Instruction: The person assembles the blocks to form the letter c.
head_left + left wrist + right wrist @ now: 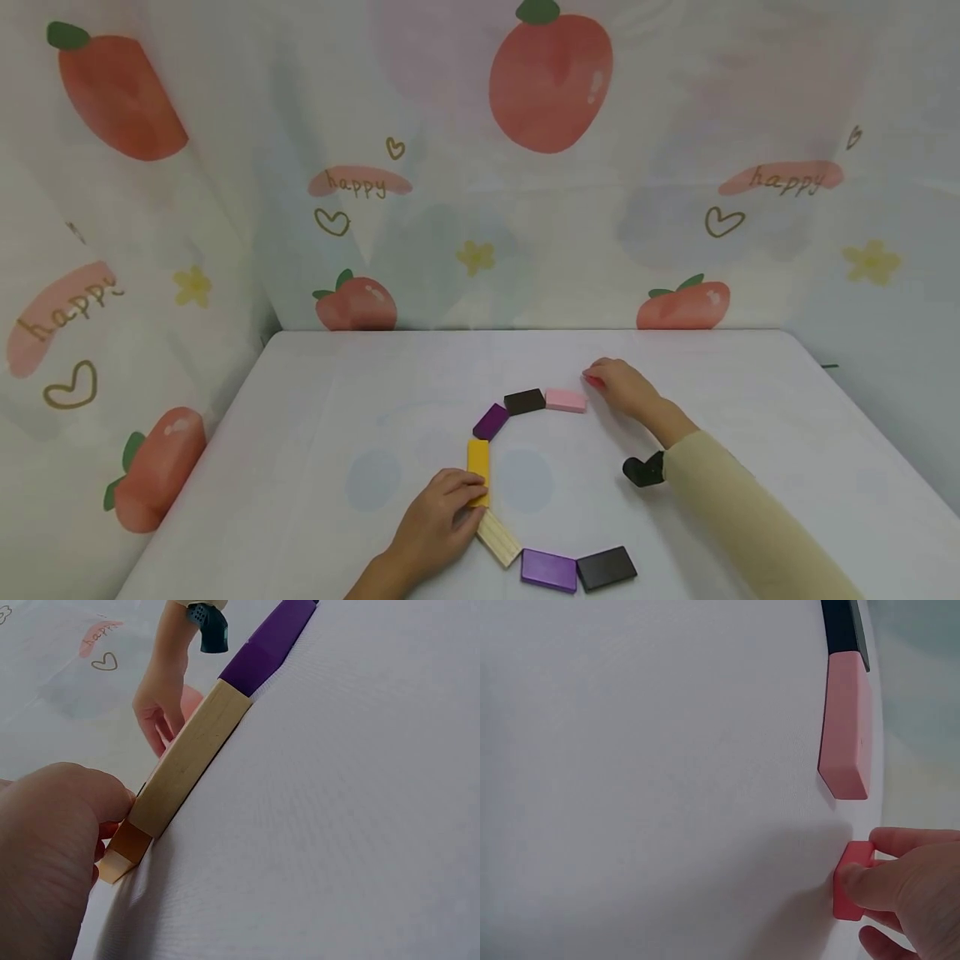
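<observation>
A red block (847, 906) is pinched between the thumb and fingers of my right hand (630, 393), just right of the pink block (566, 401), with a gap between them in the right wrist view. My left hand (441, 518) grips the lower part of the yellow block (478, 457), fingers across it and thumb near the end of the plain wooden block (498, 539). These belong to a curved row: a black block (525, 402) and a purple block (491, 422) above the yellow one, another purple block (549, 570) and black block (606, 568) at the near end.
The row lies on a white-covered table (300, 417), open toward the right. A printed curtain (450, 83) with fruit and "happy" patterns stands behind and at the left. A black wrist device (643, 472) sticks out below the right sleeve (750, 517).
</observation>
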A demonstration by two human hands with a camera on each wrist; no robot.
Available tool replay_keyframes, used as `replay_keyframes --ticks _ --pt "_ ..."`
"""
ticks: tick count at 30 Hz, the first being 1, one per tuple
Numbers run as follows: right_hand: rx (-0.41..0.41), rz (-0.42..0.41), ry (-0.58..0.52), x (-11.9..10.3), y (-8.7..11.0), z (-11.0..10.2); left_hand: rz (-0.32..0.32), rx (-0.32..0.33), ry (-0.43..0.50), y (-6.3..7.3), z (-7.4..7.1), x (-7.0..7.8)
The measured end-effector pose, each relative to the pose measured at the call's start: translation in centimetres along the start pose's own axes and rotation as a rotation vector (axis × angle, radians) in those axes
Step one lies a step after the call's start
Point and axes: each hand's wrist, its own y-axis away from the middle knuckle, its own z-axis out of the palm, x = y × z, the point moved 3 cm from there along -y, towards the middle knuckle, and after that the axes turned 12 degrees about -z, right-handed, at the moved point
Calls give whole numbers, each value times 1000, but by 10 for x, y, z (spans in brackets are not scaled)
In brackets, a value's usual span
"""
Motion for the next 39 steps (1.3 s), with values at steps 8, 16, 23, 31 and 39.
replay_keyframes --ticks 8,16,23,31,39 --pt "-13 16 -3 -5 19 -7 -24 -8 -12 1 1 1" --pt "-1 -9 7 -10 32 -9 -34 -11 -2 1 0 0" --pt "21 -18 19 -16 48 -10 -25 -16 7 2 3 -1" --pt "13 -8 31 -24 62 -10 -20 -15 0 1 2 0" --pt "23 18 26 -33 70 -13 -64 -38 -14 0 1 1"
